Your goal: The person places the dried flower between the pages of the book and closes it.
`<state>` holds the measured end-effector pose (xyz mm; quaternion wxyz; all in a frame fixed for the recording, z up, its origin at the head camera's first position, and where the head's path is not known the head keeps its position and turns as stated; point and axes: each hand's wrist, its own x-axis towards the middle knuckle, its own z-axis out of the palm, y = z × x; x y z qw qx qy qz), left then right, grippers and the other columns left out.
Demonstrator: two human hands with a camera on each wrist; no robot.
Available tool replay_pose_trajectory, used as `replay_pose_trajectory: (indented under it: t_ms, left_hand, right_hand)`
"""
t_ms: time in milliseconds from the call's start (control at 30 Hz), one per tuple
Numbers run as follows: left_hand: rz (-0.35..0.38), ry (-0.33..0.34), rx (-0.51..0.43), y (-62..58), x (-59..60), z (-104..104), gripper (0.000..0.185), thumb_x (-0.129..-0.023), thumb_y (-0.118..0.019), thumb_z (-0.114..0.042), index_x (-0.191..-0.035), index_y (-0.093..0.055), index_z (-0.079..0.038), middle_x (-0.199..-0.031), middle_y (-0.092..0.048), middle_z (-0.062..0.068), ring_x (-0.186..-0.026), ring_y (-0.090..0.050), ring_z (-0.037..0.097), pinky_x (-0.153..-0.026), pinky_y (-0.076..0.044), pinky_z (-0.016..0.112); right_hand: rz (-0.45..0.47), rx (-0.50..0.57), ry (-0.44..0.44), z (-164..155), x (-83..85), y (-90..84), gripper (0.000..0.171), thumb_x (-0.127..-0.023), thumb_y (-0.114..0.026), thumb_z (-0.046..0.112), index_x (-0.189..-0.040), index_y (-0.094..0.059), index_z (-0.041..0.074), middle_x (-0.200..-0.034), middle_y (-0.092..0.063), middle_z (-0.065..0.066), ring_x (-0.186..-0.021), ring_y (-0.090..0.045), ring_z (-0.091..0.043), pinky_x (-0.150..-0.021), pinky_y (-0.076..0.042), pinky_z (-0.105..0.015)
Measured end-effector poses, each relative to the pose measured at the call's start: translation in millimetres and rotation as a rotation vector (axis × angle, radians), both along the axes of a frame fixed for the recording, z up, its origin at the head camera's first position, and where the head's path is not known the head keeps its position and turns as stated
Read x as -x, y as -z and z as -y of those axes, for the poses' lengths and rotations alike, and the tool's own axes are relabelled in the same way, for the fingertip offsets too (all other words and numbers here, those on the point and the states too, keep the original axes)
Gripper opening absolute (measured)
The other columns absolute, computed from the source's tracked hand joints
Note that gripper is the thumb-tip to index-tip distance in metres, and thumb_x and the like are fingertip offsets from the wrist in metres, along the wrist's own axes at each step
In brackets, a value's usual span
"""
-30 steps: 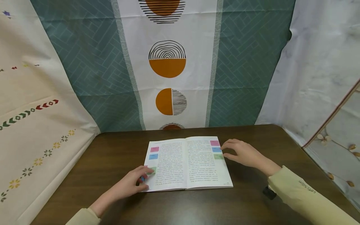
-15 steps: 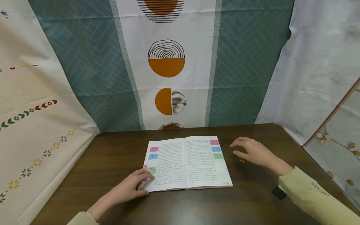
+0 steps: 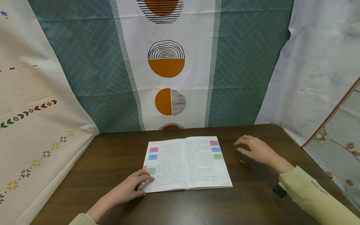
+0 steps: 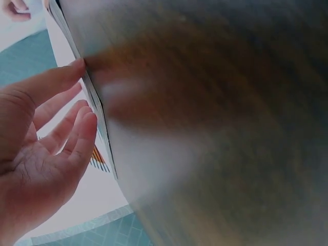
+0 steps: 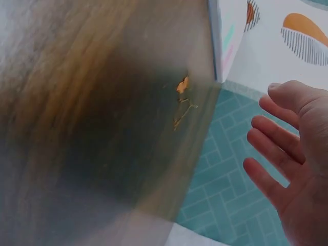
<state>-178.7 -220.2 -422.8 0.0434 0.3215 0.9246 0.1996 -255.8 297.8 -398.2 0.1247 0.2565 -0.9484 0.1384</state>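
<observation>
From my end: dark wooden table (image 3: 112, 162) with patterned cloth backdrops (image 3: 92, 62) hung behind and to both sides. Open book (image 3: 187, 164) lies flat mid-table, spine toward me, both pages exposed.

Progress, as I read it: six sticky tabs look placed. Left page has a pink tab (image 3: 154, 149), a blue tab (image 3: 152, 157) and a green tab (image 3: 151, 170) along its outer margin. Right page has a pink one (image 3: 214, 142), a blue one (image 3: 216, 149) and a green one (image 3: 218, 156). My guess is that the tagging of this spread is done or close to it. What's left I can't judge from one spread.

Left hand (image 3: 132, 187) rests on the lower left corner of the book, fingers straight and relaxed, tips on the page edge by the green tab. It pins the page and grips nothing. The left wrist view confirms an open palm against the page edges.

Right hand (image 3: 257, 150) is off the book, well right of the right page and low over bare table. Fingers loosely extended, nothing held. The right wrist view shows the same open palm (image 5: 294, 159).

Small orange speck (image 3: 242, 161) on the table just below the right hand. Could be a scrap, too small to tell.
</observation>
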Motion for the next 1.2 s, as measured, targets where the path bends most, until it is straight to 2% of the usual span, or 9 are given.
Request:
replay_pose_trajectory:
  t_ms: [167,333,533,733,933,1200]
  left_hand:
    - [-0.009,-0.003,-0.002,0.7,-0.2,0.0,0.043,-0.079,-0.081,-0.013,-0.119,-0.067,-0.017,-0.12,-0.057,-0.001,-0.107,-0.054,0.02,-0.081,-0.047,0.024]
    - [-0.015,-0.006,-0.035,0.7,-0.9,0.2,0.041,-0.079,-0.081,-0.011,-0.117,-0.068,-0.017,-0.117,-0.059,-0.002,-0.102,-0.054,0.016,-0.077,-0.045,0.022]
    - [0.024,-0.026,-0.077,1.4,-0.4,-0.8,0.039,-0.079,-0.081,-0.01,-0.116,-0.068,-0.016,-0.115,-0.06,0.0,-0.094,-0.054,0.014,-0.075,-0.047,0.022]
    - [0.054,-0.034,-0.102,2.2,0.7,0.0,0.04,-0.078,-0.081,-0.009,-0.116,-0.069,-0.015,-0.114,-0.059,0.001,-0.091,-0.053,0.011,-0.074,-0.046,0.021]
    - [0.071,-0.028,-0.079,-0.5,1.4,-1.1,0.042,-0.078,-0.082,-0.01,-0.117,-0.069,-0.015,-0.115,-0.059,0.001,-0.093,-0.055,0.011,-0.078,-0.051,0.024]
    - [0.018,-0.034,0.014,-4.5,1.2,-3.5,0.041,-0.078,-0.082,-0.015,-0.117,-0.068,-0.018,-0.115,-0.059,-0.001,-0.098,-0.051,0.017,-0.08,-0.046,0.025]
  right_hand:
    - [0.025,-0.012,-0.006,-7.4,4.7,9.0,0.025,-0.086,-0.073,0.007,-0.111,-0.072,0.01,-0.113,-0.068,-0.009,-0.106,-0.066,-0.031,-0.086,-0.055,-0.048]
    - [0.056,0.01,-0.053,-13.9,11.2,20.7,0.028,-0.084,-0.073,-0.001,-0.11,-0.073,0.011,-0.111,-0.069,-0.006,-0.105,-0.066,-0.031,-0.087,-0.055,-0.047]
    - [0.061,-0.002,-0.114,-19.1,21.3,32.9,0.028,-0.083,-0.072,-0.004,-0.106,-0.074,0.012,-0.109,-0.071,-0.004,-0.104,-0.067,-0.03,-0.088,-0.055,-0.046]
    - [0.033,-0.025,-0.12,-18.3,27.5,36.6,0.029,-0.08,-0.07,-0.011,-0.101,-0.075,0.009,-0.108,-0.072,-0.008,-0.103,-0.068,-0.032,-0.087,-0.055,-0.048]
    - [0.108,-0.069,-0.076,-15.1,28.5,32.7,0.024,-0.083,-0.073,-0.001,-0.104,-0.076,0.009,-0.114,-0.072,-0.009,-0.108,-0.066,-0.034,-0.092,-0.052,-0.052]
    - [0.086,-0.133,-0.036,-16.8,27.6,30.6,0.018,-0.081,-0.078,0.01,-0.099,-0.076,0.012,-0.104,-0.074,-0.005,-0.099,-0.068,-0.029,-0.086,-0.055,-0.048]
